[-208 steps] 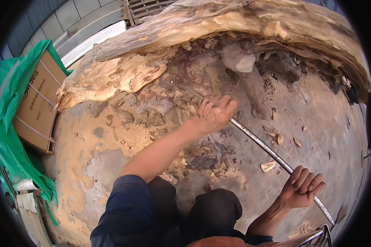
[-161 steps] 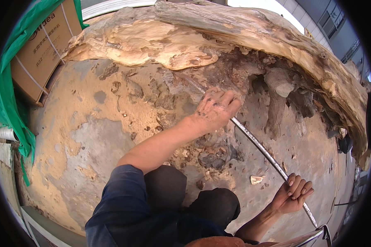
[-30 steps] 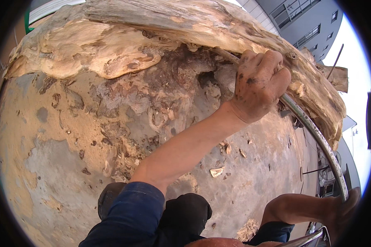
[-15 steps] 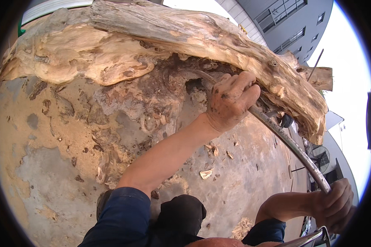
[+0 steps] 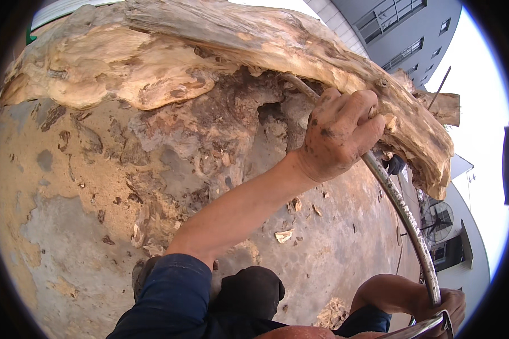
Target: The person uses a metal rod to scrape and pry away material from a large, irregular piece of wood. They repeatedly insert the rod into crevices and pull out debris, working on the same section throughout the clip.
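Note:
A long metal bar (image 5: 398,200) with a worn, speckled surface slants across the right half. My left hand (image 5: 345,133), smudged with dirt, is wrapped round its upper part. Lower right, my right hand (image 5: 444,305) grips the bar near its near end; a shiny metal edge at the bottom rim partly covers that hand. The bar's far end meets the ragged, hollowed underside of a big weathered log (image 5: 254,42), and its tip is hidden there. Dark, crumbly wood (image 5: 209,121) hangs about the hollow, left of my left hand.
Wood chips (image 5: 284,235) and sawdust (image 5: 68,169) litter the concrete floor (image 5: 68,226). Another cut log end (image 5: 444,108) and a thin rod (image 5: 440,87) stand beyond the log. A round caged fan (image 5: 437,220) is at the right, and a grey building (image 5: 407,34) rises behind.
The bar's far end has shifted right and farther away along the log's underside. My left hand has moved right with it, while my right hand has come lower and closer to me.

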Demonstrator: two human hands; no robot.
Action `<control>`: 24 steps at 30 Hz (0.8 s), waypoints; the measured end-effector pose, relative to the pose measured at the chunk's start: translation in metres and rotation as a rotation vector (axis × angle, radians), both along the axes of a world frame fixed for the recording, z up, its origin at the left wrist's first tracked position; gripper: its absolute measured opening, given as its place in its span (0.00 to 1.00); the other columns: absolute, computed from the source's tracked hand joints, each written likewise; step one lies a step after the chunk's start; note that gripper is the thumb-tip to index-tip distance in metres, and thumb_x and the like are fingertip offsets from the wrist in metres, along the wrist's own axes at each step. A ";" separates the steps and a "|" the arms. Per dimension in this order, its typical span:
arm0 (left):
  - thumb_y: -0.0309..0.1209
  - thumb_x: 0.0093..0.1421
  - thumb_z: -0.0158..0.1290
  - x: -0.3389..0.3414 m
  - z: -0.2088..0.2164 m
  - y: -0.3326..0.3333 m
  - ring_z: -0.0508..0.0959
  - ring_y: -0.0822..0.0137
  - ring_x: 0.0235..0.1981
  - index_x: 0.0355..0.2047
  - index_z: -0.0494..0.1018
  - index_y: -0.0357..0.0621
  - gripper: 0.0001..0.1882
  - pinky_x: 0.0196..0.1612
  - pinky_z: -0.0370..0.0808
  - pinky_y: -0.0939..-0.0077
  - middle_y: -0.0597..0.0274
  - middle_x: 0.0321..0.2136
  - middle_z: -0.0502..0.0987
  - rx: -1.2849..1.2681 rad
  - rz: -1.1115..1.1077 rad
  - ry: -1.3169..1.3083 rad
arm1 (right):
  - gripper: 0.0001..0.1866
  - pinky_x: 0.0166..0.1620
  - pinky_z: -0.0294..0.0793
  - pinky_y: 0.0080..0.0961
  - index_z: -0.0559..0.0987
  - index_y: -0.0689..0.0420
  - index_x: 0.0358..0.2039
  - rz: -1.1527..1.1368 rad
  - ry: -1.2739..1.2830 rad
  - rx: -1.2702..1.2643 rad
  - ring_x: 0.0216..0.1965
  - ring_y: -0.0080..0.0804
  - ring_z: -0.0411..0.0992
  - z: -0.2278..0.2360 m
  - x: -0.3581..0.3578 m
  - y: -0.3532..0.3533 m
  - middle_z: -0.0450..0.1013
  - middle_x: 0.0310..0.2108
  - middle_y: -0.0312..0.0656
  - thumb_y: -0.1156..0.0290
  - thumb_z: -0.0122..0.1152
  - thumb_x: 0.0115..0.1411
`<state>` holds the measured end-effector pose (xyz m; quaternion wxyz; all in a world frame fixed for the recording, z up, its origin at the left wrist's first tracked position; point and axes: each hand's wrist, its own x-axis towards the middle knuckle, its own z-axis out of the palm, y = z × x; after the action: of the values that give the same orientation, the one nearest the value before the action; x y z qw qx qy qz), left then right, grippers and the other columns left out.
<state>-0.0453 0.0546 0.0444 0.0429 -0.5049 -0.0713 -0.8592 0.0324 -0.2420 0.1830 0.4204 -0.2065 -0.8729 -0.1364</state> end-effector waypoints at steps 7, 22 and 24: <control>0.24 0.51 0.62 0.004 -0.004 0.011 0.75 0.68 0.27 0.37 0.78 0.43 0.12 0.30 0.69 0.72 0.58 0.39 0.78 0.027 0.019 -0.028 | 0.19 0.14 0.58 0.22 0.67 0.51 0.14 0.316 0.108 -0.184 0.10 0.28 0.65 -0.003 0.001 0.015 0.60 0.08 0.32 0.79 0.51 0.62; 0.29 0.57 0.60 0.013 -0.012 0.006 0.76 0.63 0.30 0.45 0.78 0.45 0.14 0.38 0.67 0.64 0.62 0.36 0.77 0.018 0.057 -0.013 | 0.16 0.15 0.55 0.23 0.68 0.53 0.18 0.513 0.013 -0.342 0.10 0.23 0.60 -0.005 0.002 0.025 0.59 0.10 0.30 0.73 0.48 0.66; 0.29 0.56 0.60 0.005 -0.009 0.001 0.75 0.63 0.30 0.46 0.78 0.45 0.16 0.38 0.67 0.65 0.62 0.35 0.77 -0.004 0.036 -0.052 | 0.16 0.15 0.55 0.23 0.68 0.53 0.19 0.585 -0.030 -0.378 0.10 0.23 0.60 0.001 -0.003 0.032 0.59 0.10 0.29 0.72 0.47 0.66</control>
<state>-0.0400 0.0557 0.0356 0.0553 -0.4813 -0.0833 -0.8708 0.0291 -0.2099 0.1844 0.3830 -0.0197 -0.9111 0.1509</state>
